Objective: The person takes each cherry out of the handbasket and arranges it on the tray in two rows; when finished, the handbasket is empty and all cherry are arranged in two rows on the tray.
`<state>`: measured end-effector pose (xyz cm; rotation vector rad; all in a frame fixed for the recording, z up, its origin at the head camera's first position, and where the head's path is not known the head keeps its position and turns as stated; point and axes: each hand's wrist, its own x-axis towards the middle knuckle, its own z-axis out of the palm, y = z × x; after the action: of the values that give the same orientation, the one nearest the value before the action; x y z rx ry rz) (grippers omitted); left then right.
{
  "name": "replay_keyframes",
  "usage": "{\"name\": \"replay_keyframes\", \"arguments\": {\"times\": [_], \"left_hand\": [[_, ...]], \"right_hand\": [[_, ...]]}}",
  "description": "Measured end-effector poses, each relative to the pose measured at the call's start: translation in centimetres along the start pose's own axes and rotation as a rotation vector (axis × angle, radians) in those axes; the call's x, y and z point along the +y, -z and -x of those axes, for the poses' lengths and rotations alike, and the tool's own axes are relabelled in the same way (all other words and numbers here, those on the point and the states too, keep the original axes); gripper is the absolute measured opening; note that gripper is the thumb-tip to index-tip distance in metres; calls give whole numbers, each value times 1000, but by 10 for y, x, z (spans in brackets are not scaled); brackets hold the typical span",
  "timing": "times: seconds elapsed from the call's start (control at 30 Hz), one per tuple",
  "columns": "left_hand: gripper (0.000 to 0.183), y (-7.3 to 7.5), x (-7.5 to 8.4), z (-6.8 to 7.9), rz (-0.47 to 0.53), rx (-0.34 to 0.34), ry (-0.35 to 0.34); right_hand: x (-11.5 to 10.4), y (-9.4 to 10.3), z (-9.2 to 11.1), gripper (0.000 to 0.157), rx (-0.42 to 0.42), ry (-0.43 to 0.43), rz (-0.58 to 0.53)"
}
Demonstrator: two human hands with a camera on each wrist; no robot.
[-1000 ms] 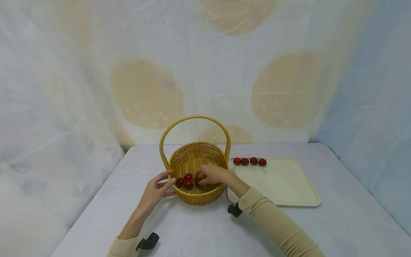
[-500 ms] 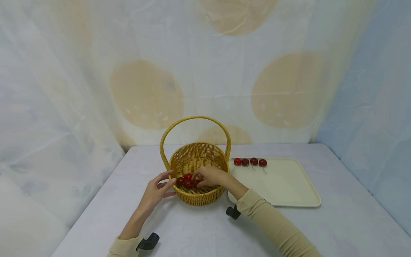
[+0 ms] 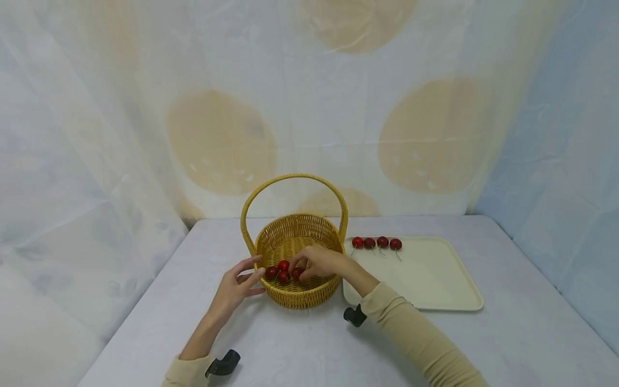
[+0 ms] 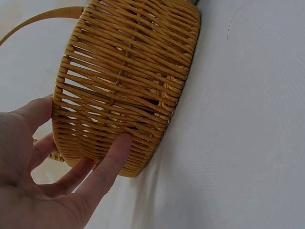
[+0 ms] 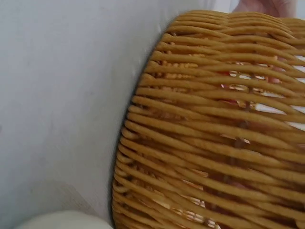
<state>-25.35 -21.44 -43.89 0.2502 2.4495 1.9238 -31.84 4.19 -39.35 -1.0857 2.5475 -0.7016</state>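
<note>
A yellow-brown wicker basket [image 3: 300, 300] with a tall arched handle stands on the table. My left hand [image 3: 235, 287] holds it at its left side: the thumb is at the rim, while other fingers [image 4: 107, 167] lie against the outer weave. Inside the basket, my right hand [image 3: 319, 262] pinches a dark red cherry [image 3: 297, 274] between thumb and fingertips. Close to its left lie three more cherries [image 3: 283, 276], bunched near the basket's left wall. In the right wrist view the woven wall [image 5: 214, 119] hides the right hand.
A cream rectangular tray [image 3: 425, 279] lies right of the basket, partly under the right forearm. Several stemmed cherries [image 3: 369, 243] form a row along its far left edge. A patterned cloth backdrop [image 3: 329, 107] rises behind the table.
The right hand shifted slightly left with its cherry toward the others, then moved a little back right. The left hand and the basket stay in place.
</note>
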Motion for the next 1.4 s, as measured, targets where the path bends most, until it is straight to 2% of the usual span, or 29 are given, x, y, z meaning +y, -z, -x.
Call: {"name": "replay_keyframes", "arguments": {"times": [0.2,0.43,0.7,1.07,1.2,1.4], "left_hand": [[56,0,0,0,2,0,1],[56,0,0,0,-9,4,-3],[56,-3,3,1,1,-16,-14],[56,-4,5,0,-7,-29,-13],[57,-2,4,-1,-3,-25,-13],[57,1,1,0,-2,-14,-2]], "right_hand": [[1,11,8,29,14,52,-54],[4,25,21,29,32,51,-62],[5,50,53,30,41,59,-82],[31,80,104,31,123,-18,-128],[45,85,113,31,139,-47,-123],[60,84,112,31,135,-84,-64]]}}
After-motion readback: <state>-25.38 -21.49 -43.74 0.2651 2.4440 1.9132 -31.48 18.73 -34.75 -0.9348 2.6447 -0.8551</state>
